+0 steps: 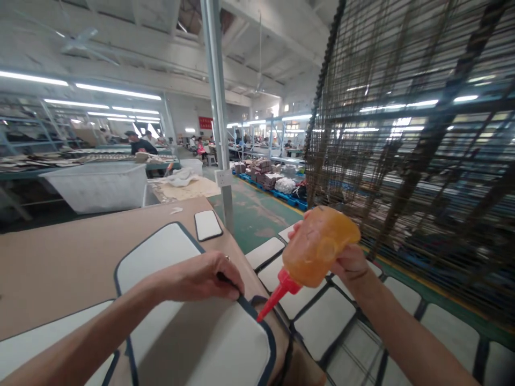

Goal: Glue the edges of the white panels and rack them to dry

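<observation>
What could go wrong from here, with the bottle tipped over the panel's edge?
The bottle in the right hand points nozzle-down, so a hard squeeze might let out too much.
The red nozzle ends right by the dark border; a small slip could mark the white panel.
The left hand pinches that border close to the nozzle, so its fingers might get smeared.

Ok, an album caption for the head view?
Left fingers hold a pale panel by its dark edging; right fingers grip an amber bottle, red nozzle down.
</observation>
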`<state>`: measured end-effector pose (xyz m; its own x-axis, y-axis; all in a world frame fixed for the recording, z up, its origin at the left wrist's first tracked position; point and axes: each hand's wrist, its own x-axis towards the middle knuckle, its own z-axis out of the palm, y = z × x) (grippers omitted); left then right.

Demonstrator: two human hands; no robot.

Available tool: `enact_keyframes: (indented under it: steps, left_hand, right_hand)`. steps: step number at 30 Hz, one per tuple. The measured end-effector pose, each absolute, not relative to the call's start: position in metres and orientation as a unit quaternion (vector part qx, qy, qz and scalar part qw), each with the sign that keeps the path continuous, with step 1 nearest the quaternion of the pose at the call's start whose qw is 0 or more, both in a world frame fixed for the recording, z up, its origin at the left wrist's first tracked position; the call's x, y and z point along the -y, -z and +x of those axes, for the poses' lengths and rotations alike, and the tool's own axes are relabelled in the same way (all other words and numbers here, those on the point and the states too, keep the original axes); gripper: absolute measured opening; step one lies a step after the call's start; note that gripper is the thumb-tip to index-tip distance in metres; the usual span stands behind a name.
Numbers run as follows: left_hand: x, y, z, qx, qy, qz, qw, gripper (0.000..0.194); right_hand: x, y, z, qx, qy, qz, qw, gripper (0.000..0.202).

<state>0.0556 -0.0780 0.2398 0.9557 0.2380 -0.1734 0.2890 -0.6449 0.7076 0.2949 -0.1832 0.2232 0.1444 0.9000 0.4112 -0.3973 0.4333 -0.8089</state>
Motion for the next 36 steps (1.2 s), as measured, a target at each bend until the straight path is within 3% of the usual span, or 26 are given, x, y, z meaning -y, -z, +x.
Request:
enact_keyframes:
  steps: [17,36]
  left_hand:
    - [0.092,-0.252,0.058,-0.101,0.048,0.898,0.425,0.025]
    - [0.088,-0.251,0.042,-0.115,0.044,0.885,0.450,0.026]
  right_hand:
    - [0.185,-0.220,0.300,0.528,-0.519,-0.190,0.644,0.055]
    - [0.183,-0.230,0.278,0.507,-0.526,-0.172,0.661,0.049]
